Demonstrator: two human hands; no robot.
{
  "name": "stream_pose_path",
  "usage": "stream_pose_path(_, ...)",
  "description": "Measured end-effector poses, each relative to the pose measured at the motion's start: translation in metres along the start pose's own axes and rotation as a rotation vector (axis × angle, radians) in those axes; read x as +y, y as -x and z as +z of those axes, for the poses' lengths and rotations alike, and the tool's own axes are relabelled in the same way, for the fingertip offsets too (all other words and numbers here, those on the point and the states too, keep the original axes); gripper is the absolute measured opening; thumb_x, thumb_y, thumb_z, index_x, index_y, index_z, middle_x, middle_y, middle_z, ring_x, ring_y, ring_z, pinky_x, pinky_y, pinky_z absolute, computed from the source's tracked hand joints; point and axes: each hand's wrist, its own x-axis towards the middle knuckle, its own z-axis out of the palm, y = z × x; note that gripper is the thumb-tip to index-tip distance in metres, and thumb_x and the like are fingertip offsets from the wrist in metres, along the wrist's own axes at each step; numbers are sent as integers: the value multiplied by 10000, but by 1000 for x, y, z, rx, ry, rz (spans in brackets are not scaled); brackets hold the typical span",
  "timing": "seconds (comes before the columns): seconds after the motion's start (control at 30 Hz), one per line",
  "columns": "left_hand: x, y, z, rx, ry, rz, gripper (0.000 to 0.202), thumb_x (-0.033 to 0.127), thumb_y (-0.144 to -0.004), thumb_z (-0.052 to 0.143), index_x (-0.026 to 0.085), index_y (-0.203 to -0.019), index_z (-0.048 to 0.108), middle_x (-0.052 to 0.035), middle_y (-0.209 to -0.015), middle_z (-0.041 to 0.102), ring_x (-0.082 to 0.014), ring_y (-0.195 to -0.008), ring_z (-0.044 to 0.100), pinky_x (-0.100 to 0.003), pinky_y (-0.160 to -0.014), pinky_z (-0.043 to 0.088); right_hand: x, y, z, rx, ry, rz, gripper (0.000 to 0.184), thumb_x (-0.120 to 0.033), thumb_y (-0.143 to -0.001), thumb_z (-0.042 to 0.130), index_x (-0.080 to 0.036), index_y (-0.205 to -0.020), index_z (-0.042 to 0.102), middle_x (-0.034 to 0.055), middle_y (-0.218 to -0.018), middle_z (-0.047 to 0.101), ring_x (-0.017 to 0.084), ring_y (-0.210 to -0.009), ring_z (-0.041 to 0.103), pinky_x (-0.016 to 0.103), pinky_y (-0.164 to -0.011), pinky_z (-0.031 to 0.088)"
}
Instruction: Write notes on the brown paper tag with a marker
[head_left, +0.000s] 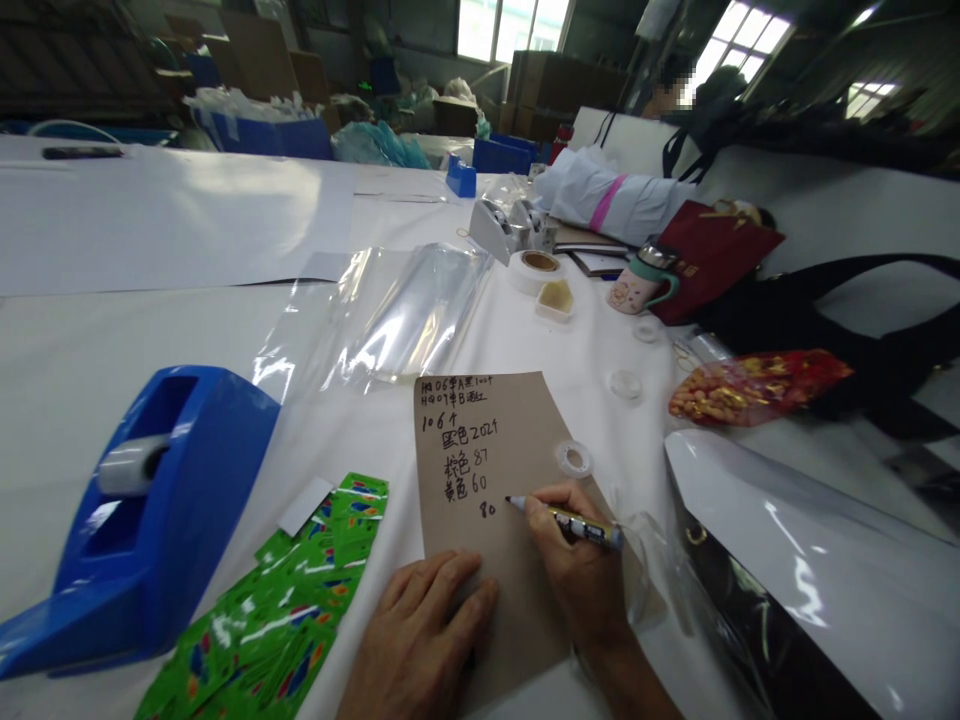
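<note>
Just past the left hand (424, 630), resting palm-down and loose on the brown sheet (517, 575), several handwritten lines (466, 448) are done, but the last looks kinda unfinished, just a lone "80" (487, 510) near the marker (589, 528) pinched in the right hand (574, 580).

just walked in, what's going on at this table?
Looks like someone handwriting on a brown cardboard sheet. Their right hand holds a marker pen, tip just right of the bottom "80"; whether it touches is unclear. The left hand rests on the sheet's lower left. A blue tape dispenser stands to the left.
</note>
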Motion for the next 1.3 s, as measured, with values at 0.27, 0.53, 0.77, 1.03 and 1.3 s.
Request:
stream_pose_path(0.27,-1,1,1,-10,2,18,337,289,-1025,345,279,-1054,681,10,-1060,718,-148,-972,642,-285,-798,499,-5,-2,-2,1,3,-28,247,-411,-863,604,-210,-720,620,-8,-640,623,149,-599,577,256,-549,455)
stream_pose_path(0.53,1,2,2,-26,38,-24,332,260,-1020,334,252,-1029,665,-32,-1034,677,-178,-946,607,-302,-793,472,-18,0,-5,-57,-122,-23,217,-402,-838,680,-221,-948,726,26,-848,754,179,-709,696,259,-658,578)
stream_pose_path(0.77,6,-4,-2,-12,87,-39,365,293,-1030,290,230,-1004,649,2,-843,654,-154,-780,576,-293,-721,412,-16,10,-10,-160,-183,3,377,-411,-851,676,-272,-1201,662,53,-1117,734,227,-937,714,328,-828,596)
stream_pose_path(1.03,5,-1,-2,-51,92,-38,355,306,-1026,297,222,-1047,641,-12,-879,656,-176,-827,571,-321,-751,403,-15,-18,-23,59,-892,424,402,-385,-745,782,-227,-1100,679,35,-983,737,152,-796,698,265,-769,597)
stream_pose_path(1.3,7,3,0,-70,128,-62,344,289,-1019,295,216,-1061,629,-27,-884,635,-196,-836,561,-348,-760,413,-18,-28,-26,244,-1184,764,150,-329,-770,705,-223,-877,704,0,-724,725,149,-654,679,366,-745,628)
